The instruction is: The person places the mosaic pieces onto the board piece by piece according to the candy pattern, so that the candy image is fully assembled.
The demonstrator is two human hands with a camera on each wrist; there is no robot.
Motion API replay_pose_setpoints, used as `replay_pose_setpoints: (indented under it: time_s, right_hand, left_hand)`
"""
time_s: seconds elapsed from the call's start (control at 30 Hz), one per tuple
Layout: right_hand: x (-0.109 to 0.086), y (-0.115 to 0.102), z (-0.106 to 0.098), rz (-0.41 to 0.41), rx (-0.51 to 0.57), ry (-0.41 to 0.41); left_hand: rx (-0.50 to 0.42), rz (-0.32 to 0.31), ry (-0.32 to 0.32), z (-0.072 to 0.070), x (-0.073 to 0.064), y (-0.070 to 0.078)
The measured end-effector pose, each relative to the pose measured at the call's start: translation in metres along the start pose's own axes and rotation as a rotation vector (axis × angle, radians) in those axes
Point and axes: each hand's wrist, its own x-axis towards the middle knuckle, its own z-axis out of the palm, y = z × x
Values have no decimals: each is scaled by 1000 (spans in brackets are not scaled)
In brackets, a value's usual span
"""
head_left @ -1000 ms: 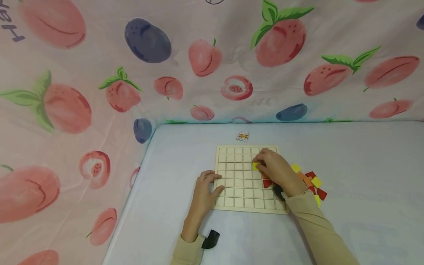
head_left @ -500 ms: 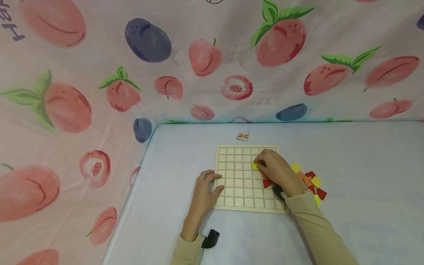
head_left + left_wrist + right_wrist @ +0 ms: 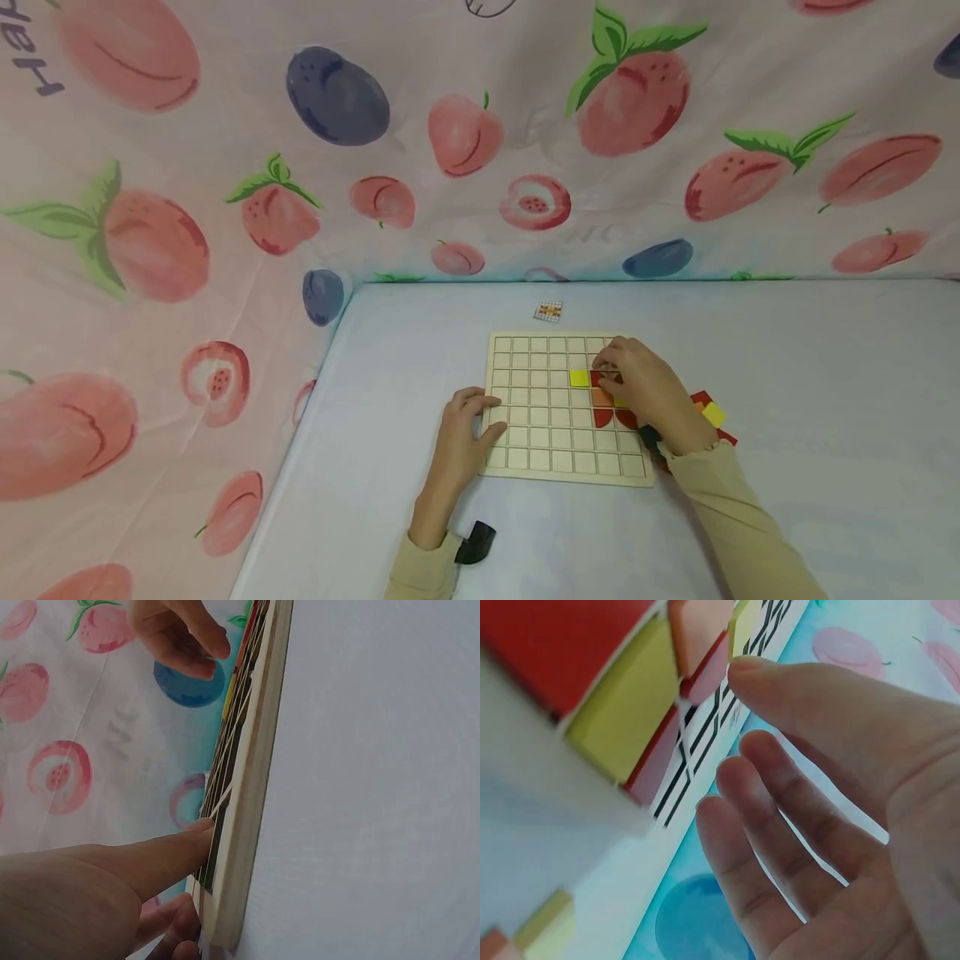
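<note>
A pale wooden grid board (image 3: 525, 396) lies flat on the white table. My left hand (image 3: 465, 437) rests at its left edge, thumb and fingertips on the rim, fingers fairly straight. Over the board's right part is my right hand (image 3: 651, 387), fingers loosely bent and apart, holding nothing. A yellow square tile (image 3: 579, 378) sits in a cell just left of its fingertips. Below it an orange tile (image 3: 602, 397) and a red rounded tile (image 3: 603, 417) fill cells. In the right wrist view the thumb is right at a red tile (image 3: 707, 675); a larger yellow tile (image 3: 626, 705) appears nearer.
Right of the board lie loose tiles, among them a yellow one (image 3: 713, 414), partly hidden by the right forearm. A small patterned card (image 3: 549, 311) lies behind the board. A fruit-printed cloth (image 3: 480, 217) hangs at the back and left.
My right hand has let go of the yellow tile, which stays in its cell, and has shifted to the right, uncovering a red tile beside it. My left hand keeps its place.
</note>
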Motion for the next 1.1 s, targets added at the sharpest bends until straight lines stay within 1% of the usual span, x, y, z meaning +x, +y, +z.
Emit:
replay_pose_setpoints:
  time_s: [0.17, 0.3, 0.43, 0.67, 0.9, 1.0, 1.1]
  right_hand:
    - [-8, 6, -6, 19, -32, -9]
    - [-14, 12, -11, 10, -66, -15]
    - [-22, 17, -17, 14, -76, -12]
    - [-34, 24, -27, 73, -94, -42]
    - [-43, 28, -29, 124, -93, -41]
    - [-48, 32, -29, 119, -100, -28]
    - [-52, 36, -30, 97, -107, -13]
  left_hand:
    - [3, -2, -1, 1, 0, 0]
    - [-4, -1, -4, 1, 0, 1]
    - [2, 6, -1, 0, 0, 0]
    - [-2, 2, -4, 0, 0, 0]
    - [-1, 12, -2, -1, 0, -1]
    - [-11, 9, -3, -1, 0, -1]
    - [-7, 19, -1, -1, 0, -2]
